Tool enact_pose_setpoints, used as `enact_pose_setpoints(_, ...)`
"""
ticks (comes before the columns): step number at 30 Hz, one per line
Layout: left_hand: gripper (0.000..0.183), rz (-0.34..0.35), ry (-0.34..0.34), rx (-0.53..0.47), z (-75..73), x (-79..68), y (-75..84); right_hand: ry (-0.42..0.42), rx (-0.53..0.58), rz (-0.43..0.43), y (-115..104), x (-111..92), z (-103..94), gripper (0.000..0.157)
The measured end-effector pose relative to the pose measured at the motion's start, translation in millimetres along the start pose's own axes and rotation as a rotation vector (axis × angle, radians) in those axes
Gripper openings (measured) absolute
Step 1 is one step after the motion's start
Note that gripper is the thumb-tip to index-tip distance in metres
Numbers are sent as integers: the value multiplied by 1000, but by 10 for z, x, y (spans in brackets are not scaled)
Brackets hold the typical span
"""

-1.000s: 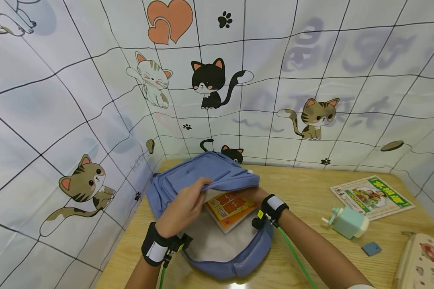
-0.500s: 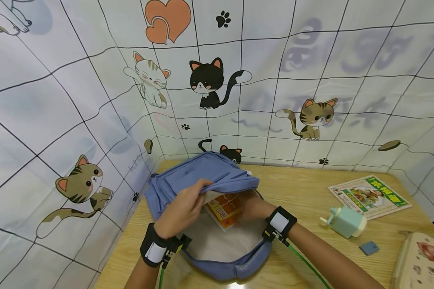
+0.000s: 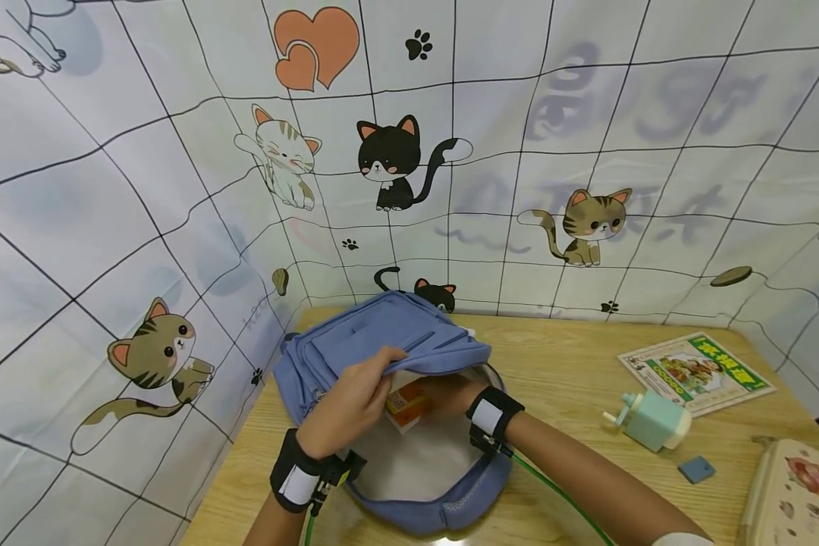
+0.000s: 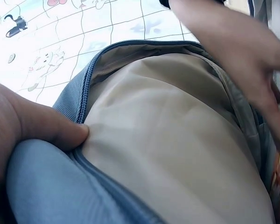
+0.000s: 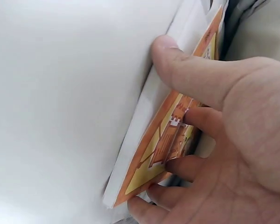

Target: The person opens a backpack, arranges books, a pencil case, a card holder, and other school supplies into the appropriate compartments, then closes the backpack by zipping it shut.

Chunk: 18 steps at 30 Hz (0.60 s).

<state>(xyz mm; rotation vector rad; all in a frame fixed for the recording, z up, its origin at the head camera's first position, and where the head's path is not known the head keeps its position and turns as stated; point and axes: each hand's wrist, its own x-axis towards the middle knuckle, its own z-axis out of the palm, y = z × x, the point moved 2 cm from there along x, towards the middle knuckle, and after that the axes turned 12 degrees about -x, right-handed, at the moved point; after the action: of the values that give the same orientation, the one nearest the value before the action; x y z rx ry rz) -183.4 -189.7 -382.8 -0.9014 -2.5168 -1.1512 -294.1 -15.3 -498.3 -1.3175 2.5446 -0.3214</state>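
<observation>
A blue backpack (image 3: 444, 509) with a pale lining lies unzipped. My left hand (image 3: 351, 402) pinches the edge of its raised front panel, thumb (image 4: 60, 130) on the lining side. My right hand (image 3: 450, 398) reaches inside, partly hidden under the panel. There a book (image 3: 404, 406) with an orange and yellow cover leans against the white lining. In the right wrist view, the right hand's fingertips touch the book's cover (image 5: 161, 144), spread apart, while the thumb (image 5: 186, 70) lies across its white edge.
On the wooden table (image 3: 553, 364) to the right are a leaflet with food pictures (image 3: 696, 371), a mint-green pencil sharpener with a crank (image 3: 655, 421), a small blue block (image 3: 696, 469) and a cream case (image 3: 795, 493). A cat-print cloth (image 3: 491, 174) hangs behind and at the left.
My right hand has pulled back, then moved left and further into the backpack over the book. Less of the book shows now. My left hand keeps holding up the panel.
</observation>
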Motion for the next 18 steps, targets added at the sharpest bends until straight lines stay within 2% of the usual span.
enact_pose_setpoints(4,29,12,-26,-9,60,53,13,-36,93,51,-49,8,-92,53)
enact_pose_setpoints(6,29,19,-34,-14,88,83,21,-35,123,101,-46,-2,-107,57)
enact_pose_setpoints(9,29,29,-45,-18,126,132,32,-17,138,150,-19,-7,-97,51)
enact_pose_setpoints(13,29,25,-64,-34,159,179,30,33,142,109,-25,-14,-142,48)
enact_pose_setpoints(16,31,0,-65,-53,164,175,9,30,178,110,-76,-88,-212,55)
enact_pose_setpoints(18,32,-17,-53,-63,157,147,-9,55,119,129,-127,-200,-278,61)
